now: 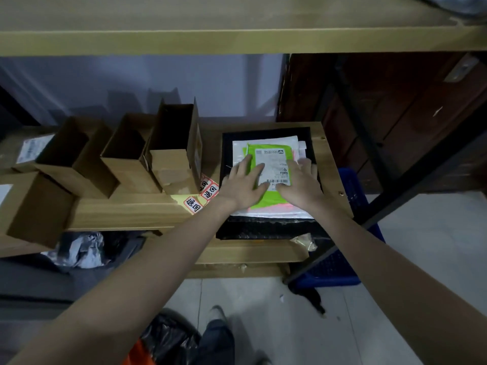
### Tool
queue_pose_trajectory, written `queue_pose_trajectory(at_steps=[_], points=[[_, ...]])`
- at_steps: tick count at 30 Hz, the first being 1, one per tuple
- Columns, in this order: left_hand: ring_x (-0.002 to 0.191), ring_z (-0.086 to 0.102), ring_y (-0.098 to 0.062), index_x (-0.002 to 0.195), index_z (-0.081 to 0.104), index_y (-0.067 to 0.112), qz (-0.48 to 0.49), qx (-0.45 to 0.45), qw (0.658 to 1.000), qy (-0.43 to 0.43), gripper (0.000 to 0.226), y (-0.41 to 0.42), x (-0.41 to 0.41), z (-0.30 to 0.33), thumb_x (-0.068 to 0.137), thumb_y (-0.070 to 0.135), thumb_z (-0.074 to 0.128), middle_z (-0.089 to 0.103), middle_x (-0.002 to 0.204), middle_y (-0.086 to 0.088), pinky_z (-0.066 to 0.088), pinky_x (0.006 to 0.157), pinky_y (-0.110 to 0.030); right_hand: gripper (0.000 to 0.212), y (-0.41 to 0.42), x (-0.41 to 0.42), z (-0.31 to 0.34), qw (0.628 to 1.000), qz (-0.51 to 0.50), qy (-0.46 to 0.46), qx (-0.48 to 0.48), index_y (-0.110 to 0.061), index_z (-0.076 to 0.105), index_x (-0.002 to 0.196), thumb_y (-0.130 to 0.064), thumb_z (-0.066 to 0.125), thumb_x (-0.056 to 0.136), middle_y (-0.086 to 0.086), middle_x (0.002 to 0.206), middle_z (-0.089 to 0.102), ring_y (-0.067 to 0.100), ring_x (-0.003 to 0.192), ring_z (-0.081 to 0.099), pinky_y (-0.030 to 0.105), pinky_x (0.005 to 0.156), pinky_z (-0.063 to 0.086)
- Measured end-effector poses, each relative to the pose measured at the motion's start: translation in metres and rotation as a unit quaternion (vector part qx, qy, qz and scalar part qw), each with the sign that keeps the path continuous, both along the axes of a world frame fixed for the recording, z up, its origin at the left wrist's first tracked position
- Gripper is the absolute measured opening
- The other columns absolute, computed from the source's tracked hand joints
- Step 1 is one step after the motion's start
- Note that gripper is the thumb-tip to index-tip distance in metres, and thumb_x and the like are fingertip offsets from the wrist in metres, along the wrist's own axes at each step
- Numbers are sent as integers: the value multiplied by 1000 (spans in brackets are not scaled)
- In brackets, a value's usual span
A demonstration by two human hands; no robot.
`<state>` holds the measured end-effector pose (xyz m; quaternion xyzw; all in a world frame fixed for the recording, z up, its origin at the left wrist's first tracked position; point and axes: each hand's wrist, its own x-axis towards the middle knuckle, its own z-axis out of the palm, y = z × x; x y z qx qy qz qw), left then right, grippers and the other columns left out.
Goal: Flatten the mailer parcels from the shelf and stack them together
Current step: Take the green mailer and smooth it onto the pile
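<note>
A bright green mailer with a white shipping label lies on top of a stack at the right end of the wooden shelf. Under it are a pink mailer edge, a white bubble mailer and a large black mailer at the bottom. My left hand lies flat, fingers spread, on the green mailer's left side. My right hand presses flat on its right side. Neither hand grips anything.
Several open brown cardboard boxes stand on the shelf to the left, with red-and-white stickers beside them. An upper shelf board hangs overhead. A blue crate sits right of the shelf; bags lie on the lower level and floor.
</note>
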<state>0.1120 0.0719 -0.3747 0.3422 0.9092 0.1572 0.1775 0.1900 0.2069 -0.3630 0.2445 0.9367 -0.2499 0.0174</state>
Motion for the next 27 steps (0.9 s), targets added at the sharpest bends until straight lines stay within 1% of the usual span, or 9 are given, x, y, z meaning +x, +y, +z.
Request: queue_pose_trajectory(at_steps=[2, 3, 5, 7, 11, 15, 18, 24, 27], points=[[147, -2, -19, 151, 13, 25, -20, 15, 998, 60, 60, 1, -4, -3, 98, 48, 31, -3, 160, 3, 6, 118, -48, 69, 2, -4, -2, 996, 65, 17, 54, -13, 18, 148, -35, 51, 91, 12, 156, 6, 28, 145, 3, 48, 115, 19], [147, -6, -15, 151, 8, 23, -33, 7, 998, 62, 61, 2, -7, -5, 99, 47, 27, -6, 160, 4, 2, 117, -47, 69, 3, -7, -4, 992, 98, 3, 75, -13, 13, 149, -38, 45, 94, 9, 158, 1, 25, 146, -1, 49, 117, 11], [146, -12, -12, 151, -3, 23, -54, -36, 997, 41, 61, 1, -11, -11, 100, 48, 18, -13, 159, 6, -3, 117, -45, 66, 6, -9, -12, 984, 141, -52, 92, -16, 5, 150, -44, 32, 98, 4, 159, -5, 19, 147, -7, 51, 116, 0], [145, -14, -10, 150, -10, 26, -66, -77, 995, 14, 61, -2, -15, -15, 99, 51, 13, -19, 157, 9, -5, 118, -44, 65, 9, -10, -22, 980, 154, -79, 94, -19, 2, 150, -49, 25, 98, 1, 160, -8, 16, 147, -8, 52, 116, -4], [145, -15, -8, 146, -17, 35, -68, -107, 992, -25, 61, -3, -22, -19, 96, 57, 10, -23, 155, 14, -4, 119, -46, 64, 12, -13, -32, 982, 155, -94, 61, -24, -2, 150, -51, 21, 97, -2, 159, -13, 13, 146, -12, 52, 116, -6], [144, -17, -7, 145, -21, 34, -67, -112, 991, -38, 61, -2, -21, -22, 96, 57, 7, -26, 154, 14, -6, 118, -46, 65, 13, -13, -36, 982, 162, -99, 18, -23, -7, 150, -50, 20, 98, -2, 158, -18, 13, 145, -17, 50, 116, -4], [144, -17, -7, 145, -22, 34, -71, -116, 990, -45, 61, -2, -21, -24, 96, 58, 6, -26, 154, 13, -7, 118, -46, 65, 14, -13, -37, 981, 166, -101, 13, -21, -9, 149, -49, 20, 98, -1, 157, -20, 14, 145, -17, 49, 117, -3], [144, -17, -7, 144, -23, 35, -78, -117, 989, -55, 62, -1, -25, -27, 95, 59, 5, -26, 154, 14, -9, 118, -47, 66, 16, -16, -38, 980, 173, -102, -7, -21, -10, 149, -49, 22, 98, 0, 157, -20, 15, 145, -18, 47, 116, -3], [145, -15, -7, 146, -18, 34, -74, -105, 991, -49, 62, -2, -25, -27, 95, 59, 8, -22, 155, 13, -9, 117, -47, 67, 19, -17, -35, 979, 176, -100, -21, -22, -7, 150, -48, 27, 98, 0, 158, -18, 15, 145, -16, 48, 116, -2]])
